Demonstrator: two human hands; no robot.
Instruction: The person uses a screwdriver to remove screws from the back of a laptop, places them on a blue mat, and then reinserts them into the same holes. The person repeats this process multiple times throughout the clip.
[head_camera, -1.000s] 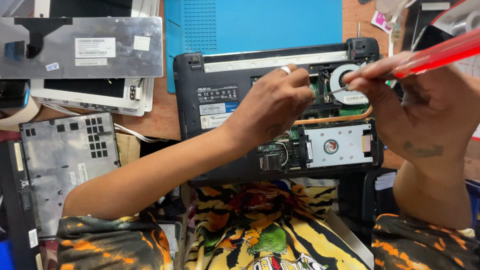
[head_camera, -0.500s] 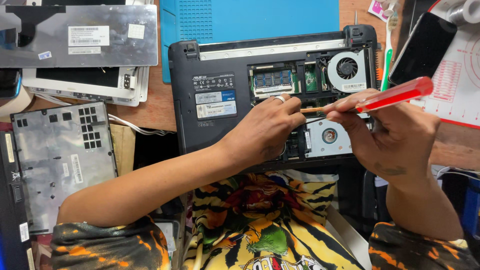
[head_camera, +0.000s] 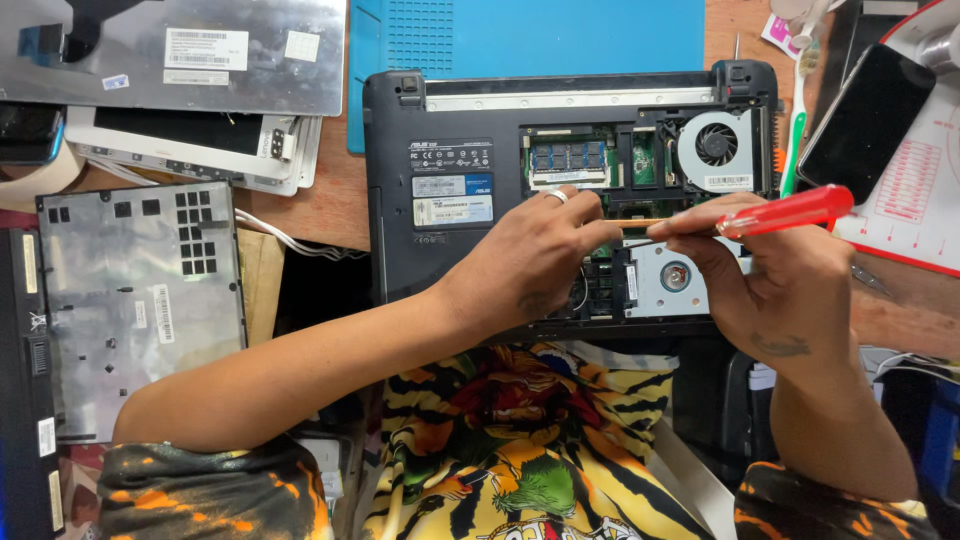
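Opened laptop (head_camera: 470, 150), underside up, on the wooden bench (head_camera: 330, 200), blue mat (head_camera: 560, 35) behind it.

Detached grey base cover (head_camera: 140, 310) lies well left. Right hand (head_camera: 770, 270) is closed around a red-handled screwdriver (head_camera: 780, 212), shaft lying level over the open bay. Left hand (head_camera: 530, 255), fingers curled, pinches the shaft near its tip, beside the fan (head_camera: 715, 145).

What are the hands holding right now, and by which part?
The right hand holds a red screwdriver by its handle. The left hand pinches its metal shaft near the tip, over the open laptop.
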